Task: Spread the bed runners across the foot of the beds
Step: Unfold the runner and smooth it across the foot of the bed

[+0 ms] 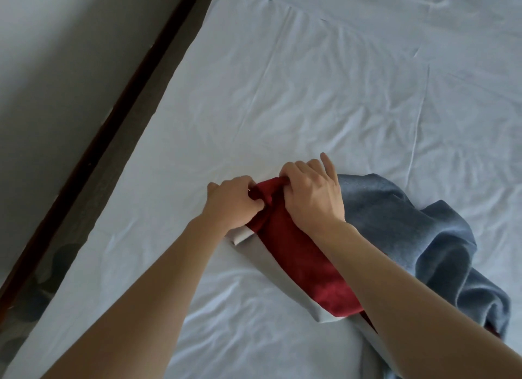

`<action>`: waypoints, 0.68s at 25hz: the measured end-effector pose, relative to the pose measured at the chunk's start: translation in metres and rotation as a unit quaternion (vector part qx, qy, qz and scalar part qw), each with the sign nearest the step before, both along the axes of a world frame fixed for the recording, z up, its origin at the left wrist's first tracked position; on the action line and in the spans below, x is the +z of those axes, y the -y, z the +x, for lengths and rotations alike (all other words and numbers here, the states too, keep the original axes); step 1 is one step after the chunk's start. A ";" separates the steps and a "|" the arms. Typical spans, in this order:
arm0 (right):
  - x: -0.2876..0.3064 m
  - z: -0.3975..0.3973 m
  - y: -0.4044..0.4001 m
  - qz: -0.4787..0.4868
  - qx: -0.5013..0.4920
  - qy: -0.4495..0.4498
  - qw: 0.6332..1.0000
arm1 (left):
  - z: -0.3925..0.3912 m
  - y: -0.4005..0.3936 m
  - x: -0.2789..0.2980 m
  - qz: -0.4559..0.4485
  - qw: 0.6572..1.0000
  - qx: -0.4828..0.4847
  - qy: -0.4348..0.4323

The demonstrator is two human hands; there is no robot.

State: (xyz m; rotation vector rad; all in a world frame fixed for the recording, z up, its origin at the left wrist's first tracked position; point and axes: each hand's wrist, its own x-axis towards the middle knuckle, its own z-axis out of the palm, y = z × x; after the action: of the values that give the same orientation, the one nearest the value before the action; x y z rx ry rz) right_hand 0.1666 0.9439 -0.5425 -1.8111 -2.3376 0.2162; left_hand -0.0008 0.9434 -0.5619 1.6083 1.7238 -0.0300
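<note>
1. Head view: the left hand (234,202) and right hand (310,193) both pinch the bunched far end of the red bed runner (299,262).
2. The runner lies folded on the bed (282,96), its grey lining showing along the left edge.
3. A crumpled blue cloth (423,237) lies just beside it on the right, touching it.

A dark brown wooden strip (93,149) runs along the bed side, beside a plain pale grey wall (56,53).
</note>
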 end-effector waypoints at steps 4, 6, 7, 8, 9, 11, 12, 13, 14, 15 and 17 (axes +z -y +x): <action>0.008 -0.001 -0.001 -0.073 0.000 0.026 0.997 | -0.005 0.002 0.008 0.290 0.954 0.029 -0.065; 0.014 -0.005 -0.002 -0.086 -0.006 -0.023 0.996 | -0.004 0.011 0.014 0.377 0.923 0.029 -0.068; 0.017 -0.009 -0.005 -0.074 -0.015 -0.066 0.995 | -0.003 0.018 0.014 0.374 0.926 0.002 -0.058; 0.019 -0.014 -0.009 -0.063 -0.023 -0.106 0.992 | -0.002 0.027 0.012 0.351 0.935 -0.042 -0.041; 0.020 -0.018 -0.013 -0.070 -0.025 -0.128 0.989 | 0.000 0.037 0.008 0.319 0.944 -0.087 -0.016; 0.016 -0.022 -0.018 -0.142 0.020 -0.076 0.987 | 0.000 0.056 0.003 0.250 0.963 -0.096 0.041; 0.012 -0.024 -0.016 -0.192 0.058 -0.015 0.980 | -0.003 0.060 0.000 0.245 0.967 -0.056 0.047; 0.007 -0.024 -0.011 -0.237 0.089 0.048 0.966 | -0.008 0.059 -0.004 0.254 0.967 -0.009 0.028; 0.001 -0.022 -0.005 -0.266 0.108 0.094 0.953 | -0.014 0.057 -0.005 0.256 0.966 0.031 -0.010; -0.004 -0.021 0.000 -0.272 0.114 0.119 0.948 | -0.019 0.053 -0.007 0.234 0.969 0.057 -0.045; -0.008 -0.021 0.006 -0.251 0.106 0.129 0.953 | -0.027 0.045 -0.010 0.144 0.984 0.061 -0.083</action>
State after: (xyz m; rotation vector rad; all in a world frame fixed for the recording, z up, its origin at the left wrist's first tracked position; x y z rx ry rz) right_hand 0.1459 0.9379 -0.5508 -1.8781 -2.8690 0.7021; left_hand -0.0275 0.8988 -0.5717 1.7426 2.0266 0.1553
